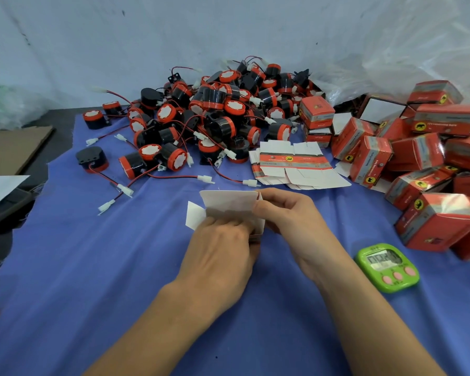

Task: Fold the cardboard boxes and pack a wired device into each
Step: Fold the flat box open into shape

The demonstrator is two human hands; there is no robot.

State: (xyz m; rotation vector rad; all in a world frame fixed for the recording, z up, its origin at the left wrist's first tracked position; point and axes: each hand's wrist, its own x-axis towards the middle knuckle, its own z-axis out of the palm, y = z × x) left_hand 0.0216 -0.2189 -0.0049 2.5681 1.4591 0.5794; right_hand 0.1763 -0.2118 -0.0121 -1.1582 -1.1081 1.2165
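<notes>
A small cardboard box, white inside, is held between both hands over the blue cloth. Its top flap stands up and a side flap sticks out to the left. My left hand grips the box from the near side, fingers curled over its lower edge. My right hand pinches the box's right edge. A stack of flat unfolded boxes lies just beyond. Behind it sits a heap of black and red wired devices with white plugs.
Several folded red boxes are piled at the right. A green timer lies right of my right forearm. Brown cardboard and a white sheet lie at the left edge. Clear plastic bags line the back wall.
</notes>
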